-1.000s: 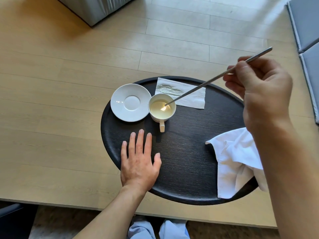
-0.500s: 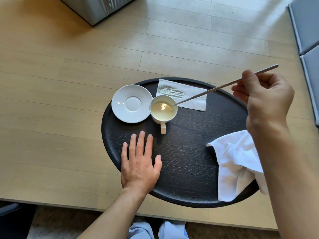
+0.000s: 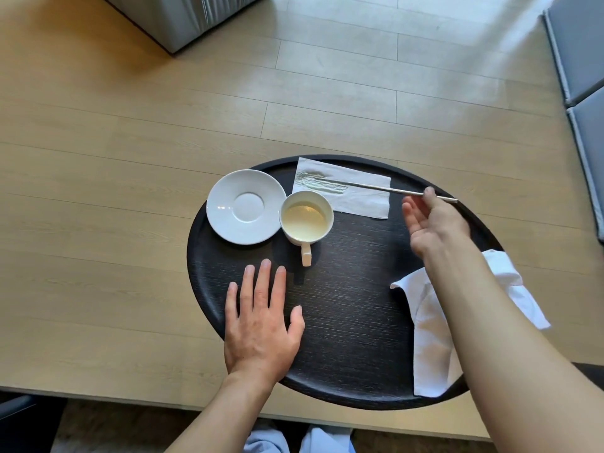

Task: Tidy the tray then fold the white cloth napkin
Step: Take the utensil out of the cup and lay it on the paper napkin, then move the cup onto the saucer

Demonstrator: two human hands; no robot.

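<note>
A round black tray (image 3: 359, 322) lies on the wooden table. On its far left stands a white saucer (image 3: 245, 206), with a white cup (image 3: 306, 218) of pale liquid beside it. A long metal spoon (image 3: 376, 187) lies with its bowl on the paper napkin (image 3: 356, 199) at the tray's far edge. My right hand (image 3: 431, 220) pinches the end of the spoon's handle, its other fingers spread. My left hand (image 3: 261, 322) rests flat on the tray's near left. The crumpled white cloth napkin (image 3: 428, 338) lies at the tray's right rim, partly under my right forearm.
The table's near edge runs just behind my left wrist. A grey upholstered block (image 3: 183, 18) stands at the far left on the floor. Grey cushions (image 3: 581, 76) line the right side.
My right hand lifted the spoon out of the cup and lowered it flat onto the paper napkin. The left hand has stayed in place.
</note>
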